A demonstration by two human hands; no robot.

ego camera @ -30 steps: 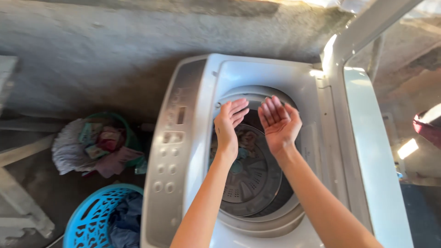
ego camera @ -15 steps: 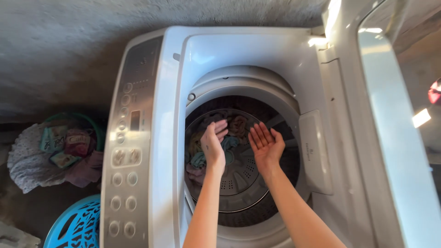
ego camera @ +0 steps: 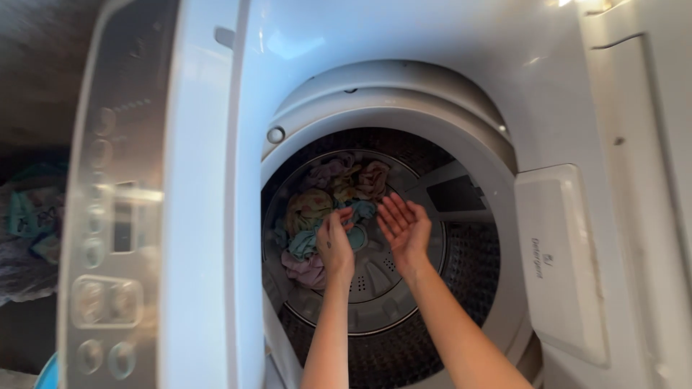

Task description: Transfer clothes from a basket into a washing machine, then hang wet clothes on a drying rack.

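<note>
Setting: a top-loading washing machine (ego camera: 432,43) in white, viewed from directly above with its opening uncovered; a dim floor shows at the far left edge.

Left hand (ego camera: 334,243): reached down into the drum (ego camera: 468,252), fingers loosely curled, palm turned toward the other hand. It hangs just over the small heap of clothes (ego camera: 317,216); whether the fingertips touch the cloth cannot be told. It grips nothing visible.

Right hand (ego camera: 405,229): also inside the drum, fingers spread and palm turned up, empty, just beside the left hand and over the bare part of the drum floor.

Clothes: a mixed heap of pink, yellow, blue and mauve pieces, lying on the agitator plate (ego camera: 375,277) toward the left and far side of the drum. They appear loose and not tangled.

Surroundings: grey control panel (ego camera: 112,216) with round buttons along the left of the machine; a white detergent drawer (ego camera: 559,259) at the right of the opening; a bundle of cloth (ego camera: 29,223) on the floor at far left, blurred.

Progress, as judged: the drum holds only a small load, most of its floor bare. No water is visible.
</note>
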